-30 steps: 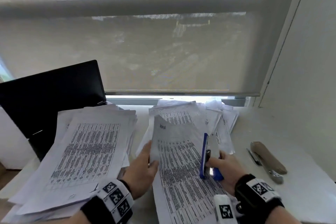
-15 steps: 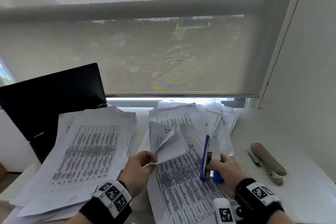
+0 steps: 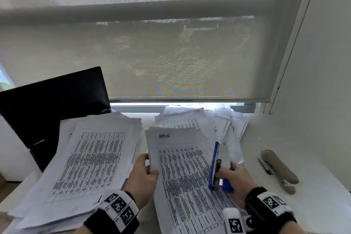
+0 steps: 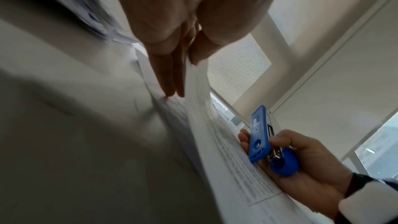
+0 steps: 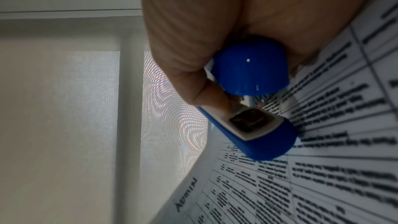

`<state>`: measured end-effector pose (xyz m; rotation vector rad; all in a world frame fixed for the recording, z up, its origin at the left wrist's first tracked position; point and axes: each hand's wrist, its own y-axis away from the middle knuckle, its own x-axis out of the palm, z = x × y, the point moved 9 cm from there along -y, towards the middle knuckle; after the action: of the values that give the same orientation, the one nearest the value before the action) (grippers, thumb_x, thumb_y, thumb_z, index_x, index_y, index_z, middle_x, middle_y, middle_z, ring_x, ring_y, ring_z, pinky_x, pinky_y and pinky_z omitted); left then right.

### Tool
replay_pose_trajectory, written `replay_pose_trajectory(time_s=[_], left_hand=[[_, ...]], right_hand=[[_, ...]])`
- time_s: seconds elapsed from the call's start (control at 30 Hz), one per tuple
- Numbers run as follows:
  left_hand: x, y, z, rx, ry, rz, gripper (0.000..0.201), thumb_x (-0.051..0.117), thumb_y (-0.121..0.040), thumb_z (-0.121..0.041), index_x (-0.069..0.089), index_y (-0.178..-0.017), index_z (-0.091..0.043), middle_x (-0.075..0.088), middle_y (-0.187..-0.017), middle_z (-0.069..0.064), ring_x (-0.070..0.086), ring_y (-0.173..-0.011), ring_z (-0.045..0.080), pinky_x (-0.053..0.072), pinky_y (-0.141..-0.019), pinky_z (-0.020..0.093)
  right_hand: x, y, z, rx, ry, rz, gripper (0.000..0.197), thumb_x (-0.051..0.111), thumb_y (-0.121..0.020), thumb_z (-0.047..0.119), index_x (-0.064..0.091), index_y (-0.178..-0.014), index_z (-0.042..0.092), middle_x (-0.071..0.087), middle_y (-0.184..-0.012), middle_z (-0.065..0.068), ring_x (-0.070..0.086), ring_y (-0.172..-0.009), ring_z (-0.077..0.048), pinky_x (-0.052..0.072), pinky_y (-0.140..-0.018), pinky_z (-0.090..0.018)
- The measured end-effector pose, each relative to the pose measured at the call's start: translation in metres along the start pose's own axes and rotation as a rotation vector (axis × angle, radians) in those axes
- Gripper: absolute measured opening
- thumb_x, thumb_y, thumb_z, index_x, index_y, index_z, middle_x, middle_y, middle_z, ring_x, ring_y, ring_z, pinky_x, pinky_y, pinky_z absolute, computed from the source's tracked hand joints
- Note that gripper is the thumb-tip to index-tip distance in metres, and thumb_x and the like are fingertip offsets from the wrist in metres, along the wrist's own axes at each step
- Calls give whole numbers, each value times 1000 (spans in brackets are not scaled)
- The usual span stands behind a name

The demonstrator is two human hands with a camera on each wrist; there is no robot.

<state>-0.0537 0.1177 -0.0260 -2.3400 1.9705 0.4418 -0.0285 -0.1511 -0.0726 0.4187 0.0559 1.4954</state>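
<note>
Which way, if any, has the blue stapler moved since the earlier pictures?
No. The blue stapler, gripped in the right hand, sits at the same gap left of the beige stapler, which lies untouched.

Handwritten "Admin" at top of sheet [image 3: 184,167]; rest of txt illegible.

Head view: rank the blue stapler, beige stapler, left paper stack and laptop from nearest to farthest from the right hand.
1. Blue stapler: in the right hand.
2. Beige stapler: on the table, to its right.
3. Left paper stack: beyond the left hand.
4. Laptop: far left, at the back.
</note>
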Motion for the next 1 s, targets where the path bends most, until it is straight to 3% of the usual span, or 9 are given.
replay_pose_trajectory(time_s=[0.1,0.2,0.27,0.43,0.57,0.73,0.8,0.9,1.0], left_hand=[[-2,0,1,-6,12,-55,32,58,-94,-5,41,-114,-24,74,-90,5,72,-81,22,58,-79,45],[-2,-2,-2,29,-17,-84,29,62,-93,-6,50,-114,-22,74,-90,3,72,-78,20,59,-78,44],[-3,-2,-5,52,-32,-101,23,62,-92,-5,58,-108,-21,74,-88,0,71,-77,18,59,-79,43],[-4,-5,-3,80,32,-151,30,68,-86,2,69,-81,-27,74,-83,-5,69,-84,13,55,-92,38],[-6,-3,-2,85,148,-166,27,70,-83,5,74,-69,-18,73,-66,-5,69,-67,7,52,-61,12],[-3,-4,3,76,270,-142,28,71,-78,12,76,-65,-13,74,-71,-1,68,-79,18,51,-61,8],[-3,-5,4,70,314,-125,29,71,-75,16,76,-63,-9,74,-81,1,67,-87,18,55,-71,12],[-1,-7,9,61,334,-91,32,69,-73,21,76,-60,-7,72,-99,8,67,-100,29,53,-95,41],[0,-8,11,55,323,-44,37,66,-76,22,76,-56,-9,70,-100,2,66,-99,26,50,-96,46]], right_hand=[[0,-1,-1,3,-4,0,18,55,-77,-15,53,-92,-6,60,-69,-19,51,-67,-31,34,-72,-46],[1,1,1,3,-15,-18,22,63,-71,-10,55,-91,-7,58,-71,-19,53,-67,-30,37,-73,-45],[2,1,1,0,-9,-15,29,66,-62,-3,57,-90,-6,59,-72,-19,54,-67,-30,39,-72,-45],[-1,-2,0,-8,18,-4,14,54,-81,-15,56,-92,-7,61,-67,-16,57,-58,-28,44,-62,-39],[-2,-3,-1,2,28,-11,15,54,-81,-14,56,-94,-7,59,-69,-16,55,-60,-28,42,-61,-38],[-2,-4,-2,11,21,-9,16,53,-82,-15,56,-96,-8,60,-71,-18,57,-63,-29,45,-67,-44],[-3,-4,-3,11,14,-18,17,54,-81,-15,55,-97,-9,61,-69,-17,56,-64,-30,43,-68,-44],[-1,-4,-3,4,-6,-7,22,56,-80,-15,54,-101,-12,63,-75,-21,57,-71,-34,44,-73,-49],[2,-1,1,-15,-25,22,20,53,-81,-18,56,-99,-10,66,-81,-23,63,-71,-34,55,-67,-43]])
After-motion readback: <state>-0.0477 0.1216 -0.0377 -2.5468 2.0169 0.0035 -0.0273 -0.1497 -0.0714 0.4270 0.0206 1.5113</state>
